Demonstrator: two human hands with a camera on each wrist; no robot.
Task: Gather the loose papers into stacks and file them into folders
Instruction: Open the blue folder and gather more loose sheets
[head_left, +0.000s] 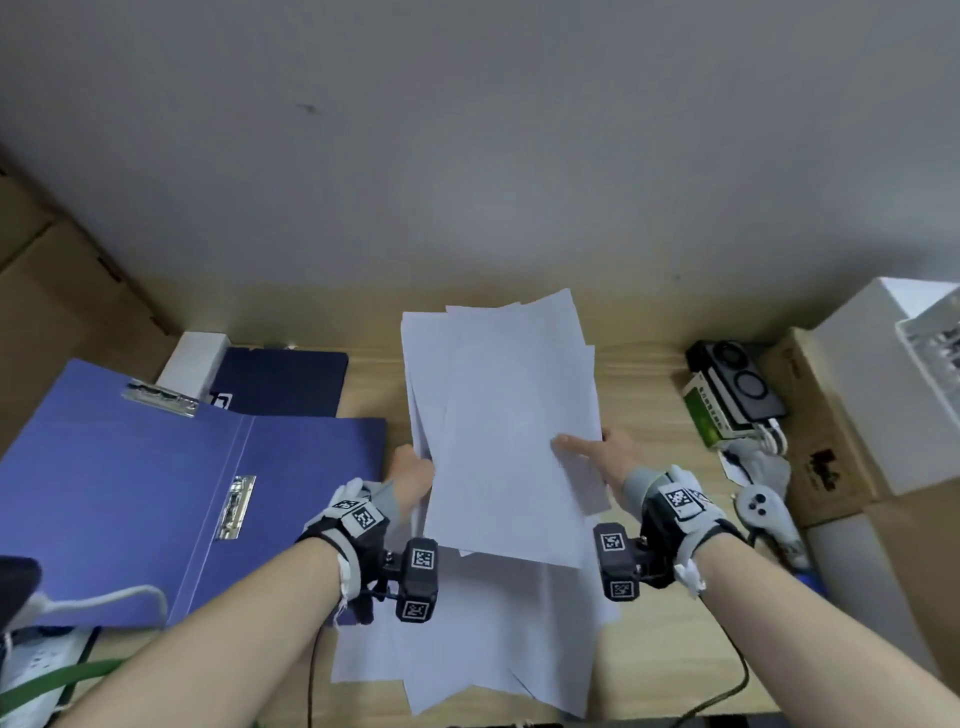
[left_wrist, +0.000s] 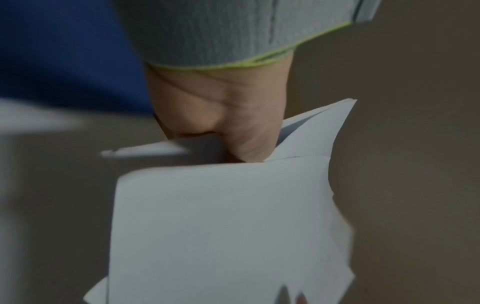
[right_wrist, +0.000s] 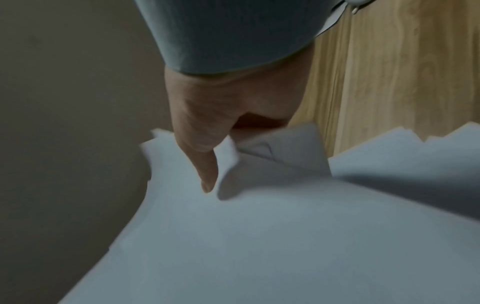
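Note:
I hold an uneven stack of white papers (head_left: 498, 415) above the wooden desk (head_left: 654, 644), between both hands. My left hand (head_left: 413, 475) grips its left edge, thumb on top in the left wrist view (left_wrist: 244, 144) over the sheets (left_wrist: 221, 226). My right hand (head_left: 597, 452) pinches the right edge, thumb lying on the top sheet (right_wrist: 205, 168) of the stack (right_wrist: 285, 236). More loose papers (head_left: 467, 654) lie on the desk under my wrists. An open blue folder (head_left: 156, 483) with metal clips lies at the left.
A darker blue folder (head_left: 283, 382) and a small white box (head_left: 195, 358) lie behind the open one. At the right stand cardboard and white boxes (head_left: 883, 395), a black device (head_left: 737, 379), a green packet and a white controller (head_left: 763, 512). A power strip (head_left: 36, 665) sits bottom left.

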